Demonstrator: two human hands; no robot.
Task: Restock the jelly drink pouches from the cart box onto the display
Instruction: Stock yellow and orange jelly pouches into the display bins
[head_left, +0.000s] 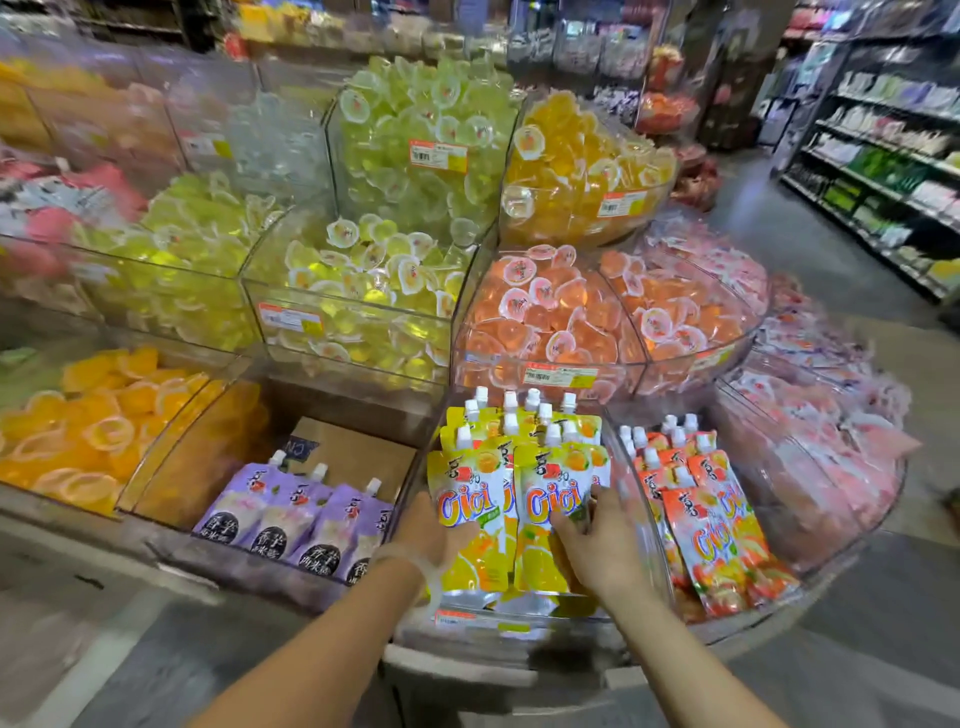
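Two yellow "CiCi" jelly drink pouches (519, 499) were held at the front of a clear display bin (524, 621), with more white-capped yellow pouches stacked behind. The left hand (434, 540) was closed in a grip on the left front pouch's lower edge; the right hand (597, 545) was pressed on the right front pouch, fingers curled over its side. Purple pouches (306, 519) with Chinese writing were seen in the bin to the left, before a cardboard box (353, 452). Red-orange "CiCi" pouches (711, 525) were seen to the right. Jelly cups (550, 312) were piled behind orange price labels (558, 375).
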